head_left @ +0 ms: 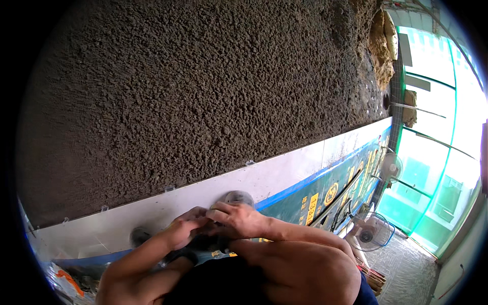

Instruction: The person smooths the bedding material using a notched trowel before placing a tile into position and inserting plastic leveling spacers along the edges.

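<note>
My left hand (pixel 186 227) and my right hand (pixel 238 219) meet in front of my bent knees, low in the middle of the head view. The fingers of both are curled and pressed close together. Whatever lies between them, if anything, is too small or hidden to make out. Beneath them runs a strip of pale floor tiles (pixel 290 170). Small clear plastic tile clips (pixel 250 162) stick out along its far edge. Past that edge spreads a wide bed of dark, crumbly mortar (pixel 203 101). My shoes (pixel 239 196) rest on the tiles.
Green protective sheeting (pixel 325 190) with a blue taped edge covers the floor to the right. Two fans (pixel 366 236) stand there. A torn sack (pixel 382 48) lies at the mortar's far right corner. Glass doors (pixel 427 168) with green frames line the right side.
</note>
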Demonstrator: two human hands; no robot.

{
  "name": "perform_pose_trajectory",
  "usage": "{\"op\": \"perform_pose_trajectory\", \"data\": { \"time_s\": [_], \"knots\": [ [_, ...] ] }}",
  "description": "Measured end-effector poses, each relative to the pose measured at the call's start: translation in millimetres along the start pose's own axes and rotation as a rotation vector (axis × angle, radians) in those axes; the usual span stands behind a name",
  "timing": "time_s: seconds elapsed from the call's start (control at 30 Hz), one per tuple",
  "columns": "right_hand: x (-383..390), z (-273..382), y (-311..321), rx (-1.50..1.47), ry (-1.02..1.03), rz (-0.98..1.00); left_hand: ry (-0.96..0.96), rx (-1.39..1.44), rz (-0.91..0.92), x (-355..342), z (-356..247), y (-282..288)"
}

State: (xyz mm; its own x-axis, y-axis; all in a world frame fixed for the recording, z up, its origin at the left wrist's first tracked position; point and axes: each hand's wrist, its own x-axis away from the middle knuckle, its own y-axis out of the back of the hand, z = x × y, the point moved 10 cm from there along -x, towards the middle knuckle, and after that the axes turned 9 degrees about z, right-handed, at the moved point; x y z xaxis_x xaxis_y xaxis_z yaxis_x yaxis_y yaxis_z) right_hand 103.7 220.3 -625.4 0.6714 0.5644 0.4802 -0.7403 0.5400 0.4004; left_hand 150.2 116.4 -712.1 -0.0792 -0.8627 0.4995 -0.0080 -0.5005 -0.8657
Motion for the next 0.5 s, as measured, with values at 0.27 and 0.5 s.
{"op": "perform_pose_trajectory", "data": {
  "time_s": [0.27,0.5],
  "knots": [
    [-3.4,-13.0,-13.4,-0.188,-0.007,-0.022,-0.016,0.071,0.082,-1.6,8.7,-9.1],
    [-3.4,-12.9,-19.2,-0.285,-0.020,0.066,0.031,-0.568,-0.133,16.2,-11.1,-8.1]
  ]
}}
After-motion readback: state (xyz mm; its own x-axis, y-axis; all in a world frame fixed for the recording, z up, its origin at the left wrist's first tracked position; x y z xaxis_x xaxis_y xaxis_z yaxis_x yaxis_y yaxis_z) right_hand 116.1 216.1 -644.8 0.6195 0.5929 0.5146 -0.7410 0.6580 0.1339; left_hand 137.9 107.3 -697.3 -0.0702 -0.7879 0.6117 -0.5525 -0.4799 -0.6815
